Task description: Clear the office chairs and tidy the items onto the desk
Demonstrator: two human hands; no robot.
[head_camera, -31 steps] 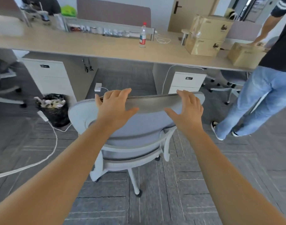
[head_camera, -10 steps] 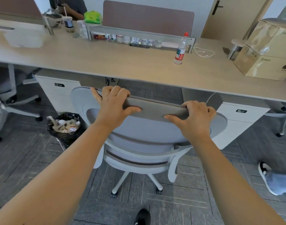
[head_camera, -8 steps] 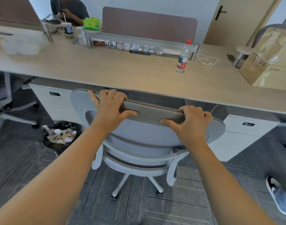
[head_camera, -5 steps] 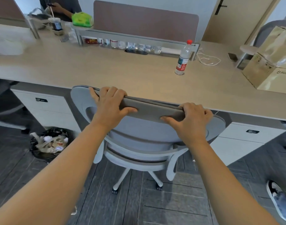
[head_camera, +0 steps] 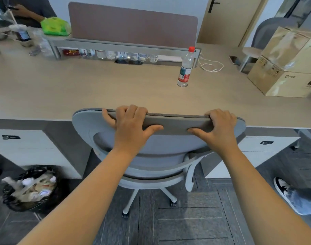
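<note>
Both bare forearms reach forward toward twelve o'clock. The left hand [head_camera: 131,128] and the right hand [head_camera: 217,131] are each clamped over the same edge, fingers curled over its top, thumbs pressed against its near face and pointing toward each other.

The cardboard box [head_camera: 290,80] reads "pico".

Grey chair [head_camera: 169,156], pale wood desk [head_camera: 80,89], red-capped bottle [head_camera: 185,68], green bag [head_camera: 55,26]

An office, clearly: a long shared worktop [head_camera: 80,89] with a fabric divider screen [head_camera: 133,25] along its far edge, white drawer pedestals [head_camera: 27,152] beneath, a grey swivel chair [head_camera: 169,156] on castors, grey carpet tiles [head_camera: 186,218].
</note>
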